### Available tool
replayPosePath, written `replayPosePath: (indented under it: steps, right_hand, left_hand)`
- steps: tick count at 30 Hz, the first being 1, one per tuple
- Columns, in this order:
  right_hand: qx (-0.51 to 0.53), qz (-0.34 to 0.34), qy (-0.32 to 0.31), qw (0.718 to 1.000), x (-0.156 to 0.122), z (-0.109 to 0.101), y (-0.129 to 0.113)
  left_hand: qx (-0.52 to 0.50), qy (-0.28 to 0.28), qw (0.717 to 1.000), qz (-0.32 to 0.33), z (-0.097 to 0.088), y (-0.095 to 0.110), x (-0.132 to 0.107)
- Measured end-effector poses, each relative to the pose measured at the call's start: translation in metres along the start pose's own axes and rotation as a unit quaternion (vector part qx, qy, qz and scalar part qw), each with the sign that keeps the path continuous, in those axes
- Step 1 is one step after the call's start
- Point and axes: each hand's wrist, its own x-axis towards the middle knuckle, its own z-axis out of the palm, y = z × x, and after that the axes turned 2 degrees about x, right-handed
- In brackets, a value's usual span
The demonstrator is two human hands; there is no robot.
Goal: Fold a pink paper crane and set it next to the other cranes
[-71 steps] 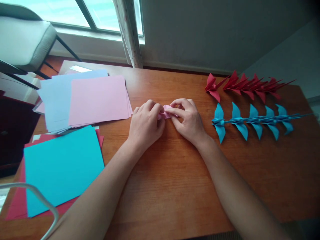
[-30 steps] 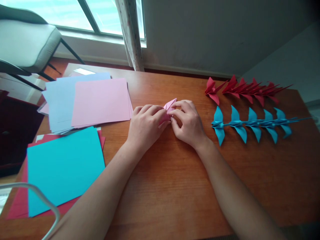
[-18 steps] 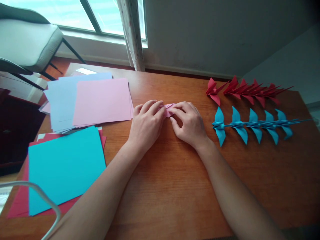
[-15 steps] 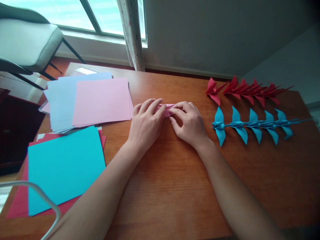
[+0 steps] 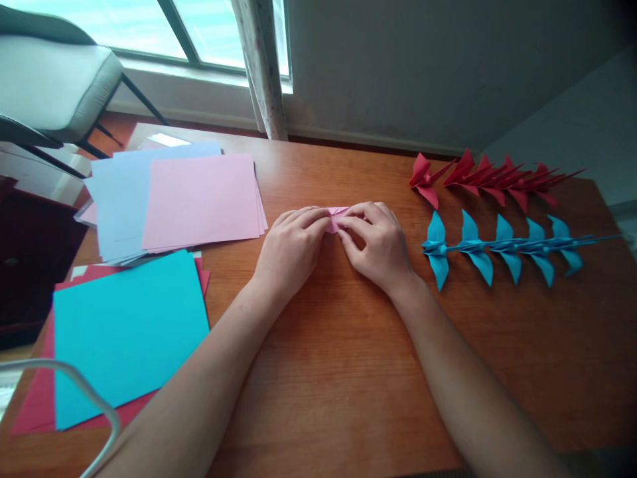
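Note:
A small folded piece of pink paper (image 5: 335, 219) lies between my hands at the middle of the table, partly covered by my fingers. My left hand (image 5: 292, 249) is closed over its left end, fingers bunched together. On the right end, my right hand (image 5: 375, 242) pinches the paper between thumb and fingers. Creases show on the short stretch of paper between the two hands. To the right lie a row of blue folded-paper cranes (image 5: 478, 247) and, behind it, a row of red folded-paper cranes (image 5: 502, 179).
Pink sheets (image 5: 202, 202) overlap pale blue sheets (image 5: 122, 206) at the back left of the wooden table (image 5: 338, 385). Nearer me, a bright blue sheet (image 5: 129, 338) rests on red sheets (image 5: 32, 405). A white cable (image 5: 94, 395) curves at the lower left. A chair (image 5: 60, 86) stands beyond.
The fingers of my left hand, raised and spread earlier, have come down and drawn together on the paper. My right hand keeps nearly the same place.

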Motion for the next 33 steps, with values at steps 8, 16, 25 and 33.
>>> replayPosePath:
  steps: [8,16,25,33]
  right_hand:
    - [0.021,-0.019,-0.014,0.999,0.0,-0.0012,0.0033]
    - [0.015,-0.024,-0.008,1.0,0.0003,0.0009,0.0067]
    - [0.012,-0.028,-0.005,1.0,0.0005,0.0024,0.0095]
    - [0.017,-0.02,-0.005,1.0,0.0006,0.0004,0.0057]
  left_hand:
    - [-0.026,0.003,1.0,-0.004,-0.0008,-0.0001,0.0004]
    - [-0.078,0.023,0.996,-0.032,0.0012,-0.0011,0.0021]
    - [-0.07,0.025,0.997,-0.03,0.0018,-0.0017,0.002]
    - [-0.041,0.018,0.999,-0.022,0.0017,-0.0031,-0.0001]
